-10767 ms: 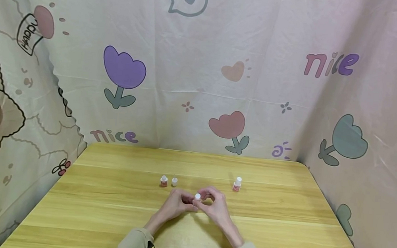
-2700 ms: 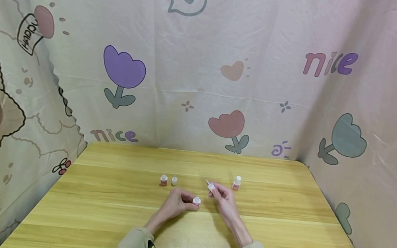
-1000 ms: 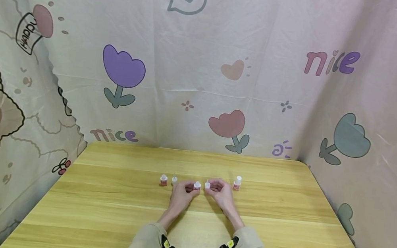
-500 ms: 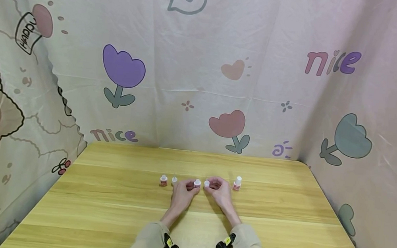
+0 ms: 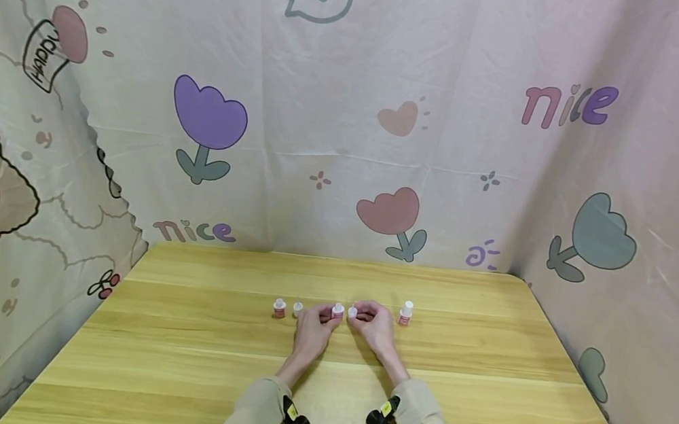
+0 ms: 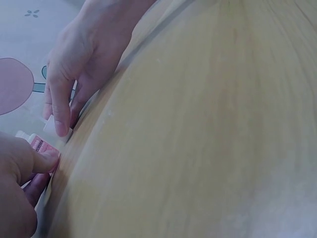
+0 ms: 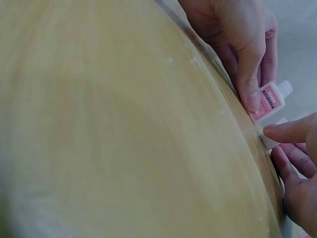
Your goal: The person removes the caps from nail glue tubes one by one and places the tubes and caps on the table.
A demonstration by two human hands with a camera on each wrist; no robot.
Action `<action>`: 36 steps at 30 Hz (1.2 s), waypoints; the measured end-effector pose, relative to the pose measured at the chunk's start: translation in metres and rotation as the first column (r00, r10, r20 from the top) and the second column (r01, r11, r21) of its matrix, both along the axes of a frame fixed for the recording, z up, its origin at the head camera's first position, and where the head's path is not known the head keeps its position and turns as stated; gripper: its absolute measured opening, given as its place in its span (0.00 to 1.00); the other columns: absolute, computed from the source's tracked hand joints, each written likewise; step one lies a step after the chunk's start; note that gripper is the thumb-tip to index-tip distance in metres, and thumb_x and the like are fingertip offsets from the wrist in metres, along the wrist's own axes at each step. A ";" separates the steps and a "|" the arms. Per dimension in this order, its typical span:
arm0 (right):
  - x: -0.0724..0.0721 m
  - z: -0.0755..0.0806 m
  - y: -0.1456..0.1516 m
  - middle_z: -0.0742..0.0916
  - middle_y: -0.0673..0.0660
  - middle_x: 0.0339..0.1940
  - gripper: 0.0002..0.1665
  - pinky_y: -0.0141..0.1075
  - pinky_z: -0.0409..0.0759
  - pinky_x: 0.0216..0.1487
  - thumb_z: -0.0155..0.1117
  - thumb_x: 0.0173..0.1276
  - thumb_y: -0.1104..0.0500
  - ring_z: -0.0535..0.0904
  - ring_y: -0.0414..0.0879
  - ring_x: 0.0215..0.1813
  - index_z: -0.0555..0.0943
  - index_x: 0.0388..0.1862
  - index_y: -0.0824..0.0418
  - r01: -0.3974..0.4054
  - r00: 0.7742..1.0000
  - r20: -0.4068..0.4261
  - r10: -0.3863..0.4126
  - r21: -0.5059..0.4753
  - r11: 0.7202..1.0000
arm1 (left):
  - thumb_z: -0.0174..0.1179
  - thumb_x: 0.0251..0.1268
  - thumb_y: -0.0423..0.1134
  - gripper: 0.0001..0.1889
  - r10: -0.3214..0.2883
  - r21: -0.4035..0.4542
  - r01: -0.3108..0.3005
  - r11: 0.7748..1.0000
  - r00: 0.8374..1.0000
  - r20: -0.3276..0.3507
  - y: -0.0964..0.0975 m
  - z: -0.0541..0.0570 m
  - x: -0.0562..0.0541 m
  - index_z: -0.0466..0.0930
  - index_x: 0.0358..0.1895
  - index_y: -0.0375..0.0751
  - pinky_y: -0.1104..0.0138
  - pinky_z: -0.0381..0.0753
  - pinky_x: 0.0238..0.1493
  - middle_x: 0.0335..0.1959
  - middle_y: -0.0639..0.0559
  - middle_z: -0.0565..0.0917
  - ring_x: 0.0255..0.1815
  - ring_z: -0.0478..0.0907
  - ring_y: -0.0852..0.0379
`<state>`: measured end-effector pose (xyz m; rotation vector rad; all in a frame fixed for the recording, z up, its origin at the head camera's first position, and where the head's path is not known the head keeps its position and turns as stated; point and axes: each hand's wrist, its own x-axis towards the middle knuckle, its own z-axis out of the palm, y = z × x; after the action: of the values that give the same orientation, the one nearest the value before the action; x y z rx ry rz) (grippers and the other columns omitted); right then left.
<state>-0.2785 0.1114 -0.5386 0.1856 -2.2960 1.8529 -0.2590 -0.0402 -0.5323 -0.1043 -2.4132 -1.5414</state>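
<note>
My left hand (image 5: 312,332) pinches a small white nail glue bottle (image 7: 270,101) with a pink label, upright on the table. Its narrow neck is uncapped. Just to the right, my right hand (image 5: 378,330) pinches a white cap (image 5: 353,313) between thumb and fingers. The cap stands with its thin brush stem pointing up. In the right wrist view, cap and bottle are side by side with a narrow gap. Both hands' fingertips are down at the tabletop, and the far fingers are partly hidden behind the bottle and cap.
Left of my hands stand another uncapped bottle (image 5: 279,309) and its white cap (image 5: 297,309), stem up, close by my left knuckles. A capped bottle (image 5: 406,313) stands to the right. The wooden table (image 5: 190,361) meets a printed cloth (image 5: 325,101) at the back.
Earlier both hands were at the capped bottle; then my right hand lifted the cap off. Since then both hands have moved back on the table, setting bottle and cap down beside each other.
</note>
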 end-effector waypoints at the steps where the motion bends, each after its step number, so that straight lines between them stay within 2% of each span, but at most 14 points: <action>1: 0.000 0.000 0.000 0.89 0.72 0.35 0.14 0.22 0.82 0.38 0.72 0.53 0.78 0.84 0.37 0.34 0.82 0.39 0.77 -0.002 1.000 0.001 0.002 0.002 1.000 | 0.70 0.60 0.30 0.10 -0.001 -0.001 0.001 1.000 1.000 0.000 0.000 0.000 0.000 0.88 0.45 0.34 0.64 0.87 0.41 0.37 0.42 0.91 0.39 0.89 0.52; 4: -0.001 0.000 0.000 0.89 0.72 0.35 0.13 0.22 0.81 0.38 0.72 0.53 0.78 0.84 0.38 0.35 0.83 0.39 0.76 0.002 1.000 0.017 -0.002 -0.004 1.000 | 0.70 0.60 0.30 0.10 -0.004 0.000 0.004 1.000 1.000 -0.001 0.000 0.000 0.000 0.88 0.44 0.34 0.64 0.88 0.42 0.38 0.42 0.91 0.39 0.88 0.52; 11: 0.000 0.003 -0.001 0.89 0.70 0.35 0.13 0.21 0.81 0.37 0.72 0.52 0.78 0.87 0.51 0.38 0.83 0.38 0.74 0.023 1.000 0.017 -0.023 -0.005 1.000 | 0.69 0.60 0.29 0.11 -0.001 0.006 0.002 1.000 1.000 -0.004 0.002 0.001 -0.001 0.87 0.46 0.33 0.62 0.88 0.44 0.38 0.41 0.91 0.40 0.88 0.50; 16: 0.000 0.003 -0.004 0.89 0.72 0.35 0.14 0.22 0.82 0.37 0.71 0.51 0.80 0.88 0.54 0.38 0.83 0.38 0.75 0.032 0.999 0.021 -0.032 -0.013 0.999 | 0.69 0.60 0.27 0.12 -0.004 0.011 0.004 1.000 1.000 -0.006 0.002 0.001 -0.001 0.87 0.47 0.32 0.61 0.88 0.45 0.39 0.39 0.90 0.40 0.89 0.49; 23: 0.000 0.001 -0.005 0.86 0.79 0.37 0.14 0.36 0.88 0.42 0.66 0.53 0.82 0.86 0.69 0.42 0.80 0.41 0.81 0.013 1.000 0.016 -0.013 -0.003 1.000 | 0.68 0.60 0.26 0.13 -0.006 0.003 0.006 1.000 1.000 -0.024 0.002 0.001 -0.001 0.86 0.48 0.32 0.60 0.88 0.46 0.40 0.39 0.90 0.41 0.89 0.48; 25: 0.000 0.001 -0.005 0.86 0.78 0.37 0.14 0.37 0.88 0.43 0.66 0.53 0.82 0.86 0.69 0.42 0.80 0.41 0.81 0.012 1.000 0.014 -0.012 -0.004 1.000 | 0.67 0.60 0.26 0.13 -0.006 0.002 0.006 1.000 1.000 -0.027 0.002 0.001 -0.001 0.85 0.49 0.31 0.60 0.88 0.47 0.40 0.39 0.90 0.41 0.89 0.47; 31: 0.001 0.002 -0.003 0.88 0.73 0.37 0.15 0.30 0.87 0.42 0.69 0.52 0.81 0.88 0.55 0.39 0.82 0.40 0.77 0.004 1.000 0.004 -0.003 -0.031 1.000 | 0.65 0.60 0.22 0.15 -0.005 0.009 0.006 1.000 1.000 -0.023 0.002 0.001 0.000 0.84 0.51 0.29 0.59 0.87 0.50 0.42 0.36 0.90 0.44 0.89 0.44; 36: 0.003 0.000 0.000 0.87 0.76 0.40 0.16 0.38 0.88 0.47 0.69 0.53 0.81 0.87 0.61 0.42 0.81 0.43 0.79 -0.031 0.999 -0.022 0.030 -0.046 0.998 | 0.63 0.59 0.19 0.16 -0.006 0.014 0.006 1.000 0.999 -0.040 0.000 0.002 0.003 0.83 0.52 0.27 0.59 0.87 0.50 0.43 0.35 0.89 0.46 0.88 0.43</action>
<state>-0.2752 0.1110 -0.5382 0.2342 -2.2462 1.9075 -0.2564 -0.0398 -0.5305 -0.1388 -2.3731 -1.5435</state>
